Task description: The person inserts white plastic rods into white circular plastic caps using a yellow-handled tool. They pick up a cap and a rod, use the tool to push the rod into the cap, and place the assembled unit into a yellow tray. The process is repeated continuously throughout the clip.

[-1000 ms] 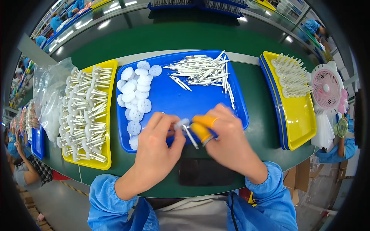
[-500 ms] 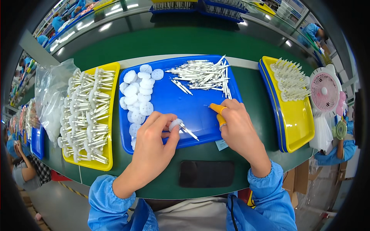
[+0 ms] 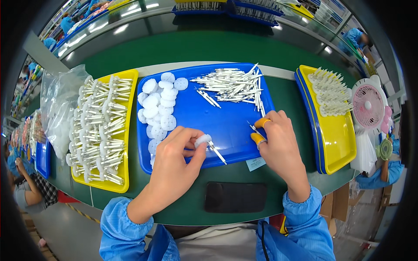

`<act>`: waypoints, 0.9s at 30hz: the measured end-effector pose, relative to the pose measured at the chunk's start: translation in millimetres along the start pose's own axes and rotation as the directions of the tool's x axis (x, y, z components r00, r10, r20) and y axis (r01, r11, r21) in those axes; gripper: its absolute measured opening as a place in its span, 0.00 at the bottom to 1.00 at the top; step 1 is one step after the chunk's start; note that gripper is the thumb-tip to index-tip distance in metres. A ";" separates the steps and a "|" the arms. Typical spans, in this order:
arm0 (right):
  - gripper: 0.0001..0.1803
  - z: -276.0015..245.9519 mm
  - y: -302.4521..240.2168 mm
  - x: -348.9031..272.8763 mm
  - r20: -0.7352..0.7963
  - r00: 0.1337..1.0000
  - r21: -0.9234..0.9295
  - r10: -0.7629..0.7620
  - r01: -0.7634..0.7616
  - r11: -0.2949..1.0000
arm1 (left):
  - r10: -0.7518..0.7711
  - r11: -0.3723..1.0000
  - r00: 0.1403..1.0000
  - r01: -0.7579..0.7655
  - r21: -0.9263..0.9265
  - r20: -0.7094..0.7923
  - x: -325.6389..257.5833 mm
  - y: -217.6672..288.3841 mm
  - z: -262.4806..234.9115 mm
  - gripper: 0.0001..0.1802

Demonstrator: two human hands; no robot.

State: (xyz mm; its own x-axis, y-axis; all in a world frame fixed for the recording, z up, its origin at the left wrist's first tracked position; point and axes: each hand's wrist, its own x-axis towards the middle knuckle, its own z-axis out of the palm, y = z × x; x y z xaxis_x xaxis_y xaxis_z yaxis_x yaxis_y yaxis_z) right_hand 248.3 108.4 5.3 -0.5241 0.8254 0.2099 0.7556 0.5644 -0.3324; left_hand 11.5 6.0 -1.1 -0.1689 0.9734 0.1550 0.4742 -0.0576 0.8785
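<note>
My left hand [image 3: 176, 163] pinches a small white round cap with a thin white stick [image 3: 210, 145] coming out of it, over the front of the blue tray [image 3: 217, 119]. My right hand [image 3: 278, 143], with orange covers on thumb and forefinger, pinches another thin white stick [image 3: 252, 127] at the tray's right front. On the tray lie a heap of white sticks [image 3: 235, 87] at the back right and several white round caps [image 3: 156, 108] at the left.
A yellow tray of assembled white pieces [image 3: 102, 130] stands left, beside a clear plastic bag [image 3: 56, 113]. Another yellow tray [image 3: 333, 126] with white pieces is right, next to a pink fan [image 3: 370, 106]. A black phone [image 3: 235, 197] lies at the table's front edge.
My right hand moved away from my left hand to the right, toward the stick heap, and pinched a stick. My left hand stayed, still holding the cap with its stick.
</note>
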 end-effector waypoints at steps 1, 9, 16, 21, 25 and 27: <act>0.18 -2.1 1.3 -1.4 0.042 0.999 -0.008 0.010 -0.010 1.000 | 0.004 1.000 1.000 -0.004 0.001 0.000 0.2 0.6 -0.2 0.06; 0.19 -0.8 -30.7 -6.2 0.019 0.996 0.522 -0.087 0.065 0.850 | 0.011 0.999 1.000 -0.010 -0.034 0.024 -1.5 1.7 2.4 0.06; 0.25 0.0 -39.2 -10.1 0.033 0.964 0.549 -0.262 0.202 0.811 | 0.061 0.998 0.998 -0.060 -0.026 0.015 -2.6 5.0 4.5 0.09; 0.20 4.1 -34.2 -8.7 0.020 0.959 0.508 -0.282 0.233 0.829 | 0.095 0.995 0.995 -0.095 0.006 0.024 -2.5 4.2 4.6 0.11; 0.18 5.1 -29.4 -4.6 0.028 0.962 0.433 -0.272 0.234 0.871 | 0.069 0.998 0.998 -0.069 0.010 -0.012 -3.1 2.4 7.6 0.09; 0.17 4.5 -29.9 -4.4 0.044 0.963 0.411 -0.265 0.225 0.884 | 0.051 0.999 0.999 -0.051 0.014 -0.003 -3.8 2.7 6.3 0.09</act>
State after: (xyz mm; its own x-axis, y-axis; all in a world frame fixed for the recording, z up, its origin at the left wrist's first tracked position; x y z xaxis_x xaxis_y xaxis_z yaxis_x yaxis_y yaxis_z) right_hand 226.2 87.8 10.1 -0.7226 0.6445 0.2500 0.3886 0.6777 -0.6242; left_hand 18.9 3.5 -2.2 -0.1470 0.9684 0.2012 0.4944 -0.1042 0.8629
